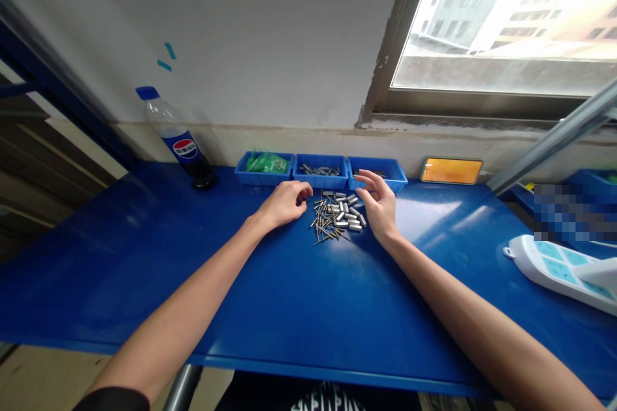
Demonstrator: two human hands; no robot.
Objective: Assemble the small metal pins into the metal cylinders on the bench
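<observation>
On the blue table lies a mixed pile. Short silver metal cylinders make up its right part, and thin gold-coloured pointed pieces, looking like small drill bits, make up its left. My left hand rests at the pile's left edge, its fingers loosely curled with a gap at the thumb and nothing visible in them. Over on the right side, my right hand is raised slightly with fingers and thumb apart, holding nothing visible. Its fingers partly cover the front of the right blue bin.
Along the wall stand the left blue bin with green packets and the middle blue bin with metal pieces. A cola bottle is at back left, a phone leans at back right, and a white power strip lies right.
</observation>
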